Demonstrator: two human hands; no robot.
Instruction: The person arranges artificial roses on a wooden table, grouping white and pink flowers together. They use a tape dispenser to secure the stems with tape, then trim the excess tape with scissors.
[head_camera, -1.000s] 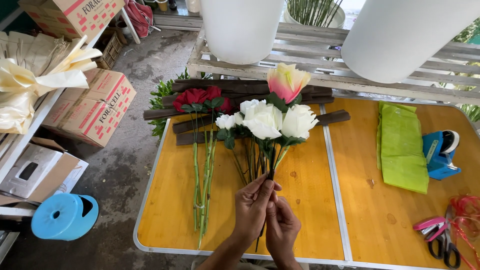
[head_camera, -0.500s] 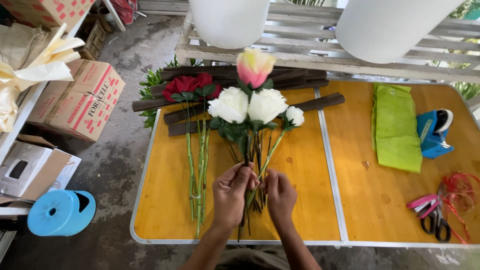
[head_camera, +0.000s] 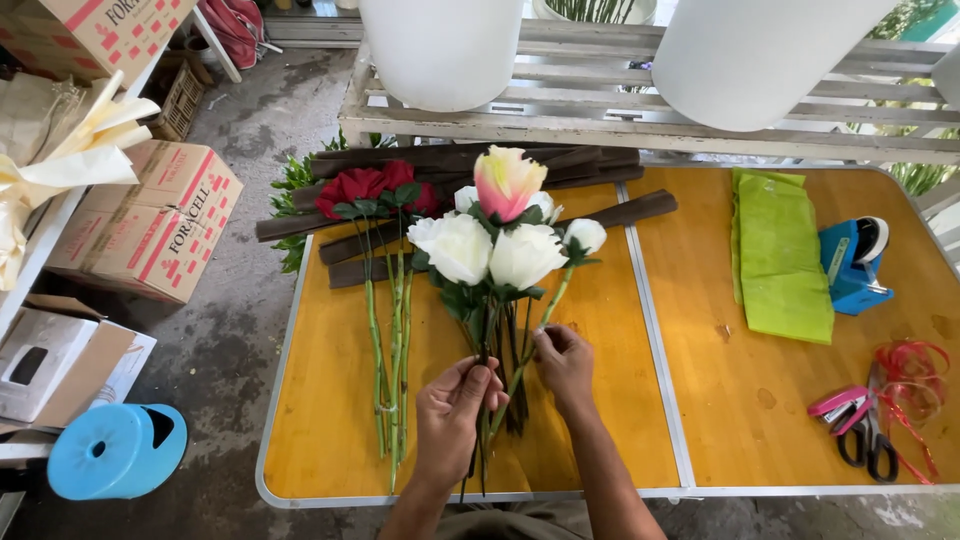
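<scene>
My left hand (head_camera: 455, 410) grips the stems of a bunch of flowers (head_camera: 495, 245) held over the yellow table (head_camera: 680, 400): several white roses and one pink and cream bloom on top. My right hand (head_camera: 563, 362) pinches one thin stem of a small white rose at the right of the bunch. Left of my hands, red roses (head_camera: 375, 188) with long green stems lie flat on the table.
Dark brown strips (head_camera: 610, 212) lie across the table's back. Folded green sheets (head_camera: 780, 255), a blue tape dispenser (head_camera: 853, 265), pink scissors (head_camera: 850, 420) and red ribbon (head_camera: 910, 375) sit at right. White buckets (head_camera: 440, 50) stand on a pallet shelf. Cardboard boxes (head_camera: 150, 225) and a blue stool (head_camera: 115, 452) are on the floor at left.
My hands have separated a little: the right one now holds a single stem out to the right while the left keeps the bunch. The view shifted slightly.
</scene>
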